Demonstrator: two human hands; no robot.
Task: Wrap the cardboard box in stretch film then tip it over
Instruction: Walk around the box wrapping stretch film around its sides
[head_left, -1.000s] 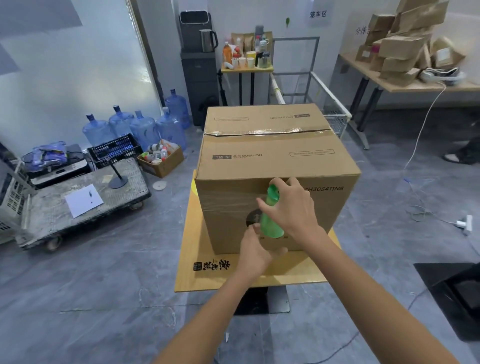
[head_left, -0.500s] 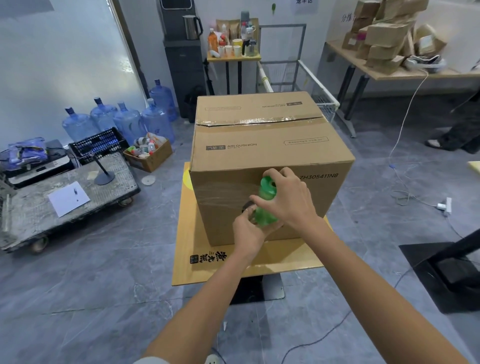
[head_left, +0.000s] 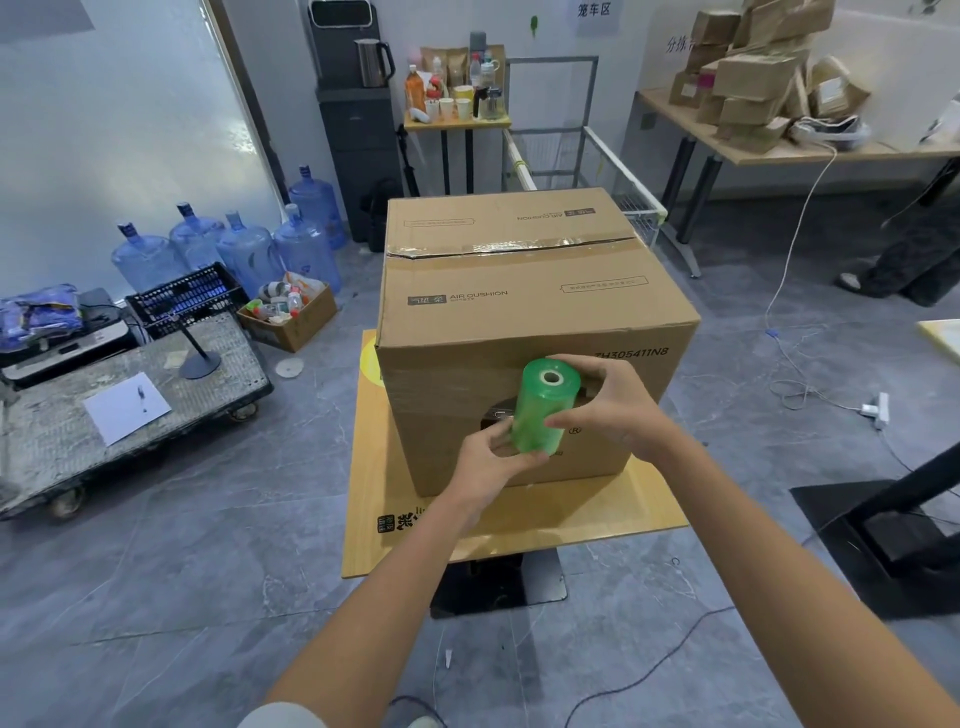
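Cardboard box (head_left: 519, 312) on wooden table (head_left: 519, 535)

Two bare forearms reach forward from below and converge at centre. The left hand (head_left: 485, 465) pinches the lower end of a green film roll (head_left: 543, 408) — the right hand (head_left: 615, 410) curls round its upper side, fingers bent.

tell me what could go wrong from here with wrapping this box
1. The cardboard box covers most of the small table top, which stands on one pedestal; tipping it over may push it off the edge.
2. A cable lies on the floor near the table's base; walking round with the green film roll, held by the left hand and right hand, risks a trip.
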